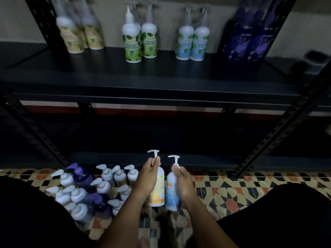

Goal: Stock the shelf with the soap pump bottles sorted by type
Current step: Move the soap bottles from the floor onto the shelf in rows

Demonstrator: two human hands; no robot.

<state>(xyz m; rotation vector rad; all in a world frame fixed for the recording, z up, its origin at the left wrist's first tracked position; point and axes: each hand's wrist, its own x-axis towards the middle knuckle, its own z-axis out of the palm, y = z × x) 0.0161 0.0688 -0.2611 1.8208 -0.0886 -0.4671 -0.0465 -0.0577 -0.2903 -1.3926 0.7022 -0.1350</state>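
Yellow-labelled bottle (157, 190) in the left hand (146, 178), blue-labelled bottle (172, 192) in the right hand (182, 183), each pinched at the pump neck above the floor; that thin hold could slip, or types get swapped on the shelf (143, 76).

The dark metal shelf (161, 76) carries pump bottles grouped in pairs: yellow (84, 33), green (139, 42), blue (192, 42) and purple (250, 36). More bottles (89, 190) crowd the patterned tile floor (232, 190) below.

Patterned tile floor (232, 192) in cream, orange and black
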